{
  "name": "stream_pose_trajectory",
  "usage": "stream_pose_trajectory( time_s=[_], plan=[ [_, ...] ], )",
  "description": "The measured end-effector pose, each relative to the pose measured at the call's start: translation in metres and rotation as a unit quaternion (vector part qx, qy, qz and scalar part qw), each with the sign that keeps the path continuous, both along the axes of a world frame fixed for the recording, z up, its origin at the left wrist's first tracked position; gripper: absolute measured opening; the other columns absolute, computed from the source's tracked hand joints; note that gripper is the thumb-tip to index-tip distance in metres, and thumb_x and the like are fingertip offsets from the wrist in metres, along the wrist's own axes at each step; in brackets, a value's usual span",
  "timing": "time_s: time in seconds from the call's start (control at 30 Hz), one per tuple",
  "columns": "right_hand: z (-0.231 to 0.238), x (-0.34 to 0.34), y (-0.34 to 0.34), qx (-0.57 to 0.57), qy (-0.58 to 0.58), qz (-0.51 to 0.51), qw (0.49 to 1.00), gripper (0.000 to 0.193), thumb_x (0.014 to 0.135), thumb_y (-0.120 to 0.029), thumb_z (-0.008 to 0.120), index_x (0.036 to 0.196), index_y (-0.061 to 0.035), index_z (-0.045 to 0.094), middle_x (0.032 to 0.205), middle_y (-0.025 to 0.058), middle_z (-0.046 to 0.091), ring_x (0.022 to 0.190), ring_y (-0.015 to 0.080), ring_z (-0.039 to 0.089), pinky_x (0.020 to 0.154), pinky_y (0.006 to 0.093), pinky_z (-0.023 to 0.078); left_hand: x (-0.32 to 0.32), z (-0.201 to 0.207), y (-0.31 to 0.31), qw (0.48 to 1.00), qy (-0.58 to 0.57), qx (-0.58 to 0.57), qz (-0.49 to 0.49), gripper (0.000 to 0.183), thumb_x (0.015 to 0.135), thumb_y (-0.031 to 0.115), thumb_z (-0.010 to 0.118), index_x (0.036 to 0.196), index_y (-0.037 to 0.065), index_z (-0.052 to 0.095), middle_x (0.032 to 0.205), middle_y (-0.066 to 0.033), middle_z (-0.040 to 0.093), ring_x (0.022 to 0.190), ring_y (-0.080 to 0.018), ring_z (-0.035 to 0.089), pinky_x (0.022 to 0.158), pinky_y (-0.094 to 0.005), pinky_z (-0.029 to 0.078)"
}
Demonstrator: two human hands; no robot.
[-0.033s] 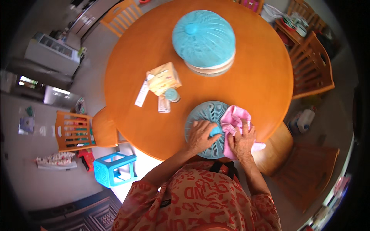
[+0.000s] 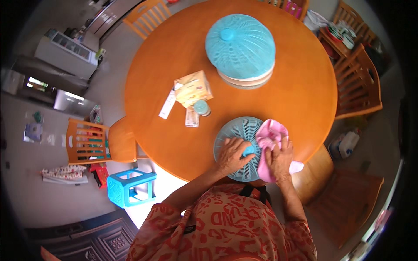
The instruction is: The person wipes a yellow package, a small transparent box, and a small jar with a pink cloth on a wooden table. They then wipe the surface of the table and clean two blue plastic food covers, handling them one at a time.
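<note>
At the near edge of the round wooden table sits a small blue mesh food cover (image 2: 231,127) with a round knob on top. My left hand (image 2: 234,155) rests on it, with thumb and fingers curled about the knob. A crumpled pink cloth (image 2: 269,128) lies against the cover's right side. My right hand (image 2: 280,158) grips this cloth from above, pressing it to the cover, its fingers bent into the folds. Part of the cover is hidden beneath the cloth and my hands.
Farther back on the table (image 2: 305,78) stands a larger blue domed food cover (image 2: 241,48) over a pale base. A yellow tissue pack (image 2: 193,89), a lidded jar (image 2: 201,107) and small boxes lie left of centre. Wooden chairs (image 2: 88,141) and a blue plastic stool (image 2: 130,188) surround the table.
The whole view has shifted slightly, so the table's things appear a little farther right. Both hands keep their places on the cover and cloth.
</note>
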State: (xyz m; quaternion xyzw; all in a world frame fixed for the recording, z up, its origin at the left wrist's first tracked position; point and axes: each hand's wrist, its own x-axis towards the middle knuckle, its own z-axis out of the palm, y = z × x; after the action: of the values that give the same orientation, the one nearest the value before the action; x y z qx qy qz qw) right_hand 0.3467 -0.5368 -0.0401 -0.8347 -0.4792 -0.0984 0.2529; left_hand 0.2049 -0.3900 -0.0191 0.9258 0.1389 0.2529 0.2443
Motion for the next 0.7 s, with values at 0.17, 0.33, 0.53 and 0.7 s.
stream_pose_trajectory(
  time_s=[0.17, 0.33, 0.53, 0.7],
  plan=[
    [0.014, 0.053, 0.041, -0.004, 0.198, 0.073, 0.978, 0.051, 0.079, -0.001, 0.059, 0.127, -0.0199, 0.058, 0.111, 0.0166, 0.06, 0.099, 0.0369, 0.059, 0.083, 0.0432, 0.051, -0.001, 0.004, 0.002, 1.0, 0.009, -0.01, -0.004, 0.035, 0.075, 0.029, 0.078, 0.098, 0.009, 0.061, 0.085, -0.007, 0.057, 0.081, -0.0253, 0.055, 0.075, -0.0385, 0.036],
    [-0.031, 0.094, 0.057, 0.083, 0.364, 0.2, 0.906, 0.041, 0.083, 0.008, 0.049, 0.112, -0.0139, 0.067, 0.11, 0.0174, 0.063, 0.105, 0.0359, 0.06, 0.089, 0.0379, 0.051, 0.0, 0.002, 0.0, 1.0, 0.005, -0.006, -0.001, 0.033, 0.076, 0.03, 0.077, 0.097, 0.009, 0.061, 0.085, -0.0071, 0.057, 0.081, -0.0254, 0.055, 0.075, -0.0382, 0.036],
    [-0.018, 0.066, 0.027, 0.105, 0.222, 0.123, 0.962, 0.025, 0.09, -0.027, 0.05, 0.091, -0.0104, 0.069, 0.102, 0.0211, 0.061, 0.092, 0.04, 0.06, 0.078, 0.0464, 0.05, 0.0, 0.005, -0.002, 1.0, 0.011, -0.005, 0.01, 0.033, 0.078, 0.031, 0.075, 0.097, 0.009, 0.06, 0.086, -0.0071, 0.057, 0.083, -0.025, 0.055, 0.075, -0.0381, 0.036],
    [0.023, -0.015, -0.01, 0.039, 0.015, 0.034, 0.999, 0.017, 0.084, -0.03, 0.062, 0.086, -0.0127, 0.062, 0.117, 0.0181, 0.054, 0.102, 0.0421, 0.051, 0.083, 0.0528, 0.042, -0.001, 0.001, -0.002, 1.0, 0.013, -0.003, 0.008, 0.034, 0.079, 0.031, 0.073, 0.1, 0.009, 0.057, 0.09, -0.0065, 0.057, 0.084, -0.0235, 0.054, 0.076, -0.0372, 0.036]
  ],
)
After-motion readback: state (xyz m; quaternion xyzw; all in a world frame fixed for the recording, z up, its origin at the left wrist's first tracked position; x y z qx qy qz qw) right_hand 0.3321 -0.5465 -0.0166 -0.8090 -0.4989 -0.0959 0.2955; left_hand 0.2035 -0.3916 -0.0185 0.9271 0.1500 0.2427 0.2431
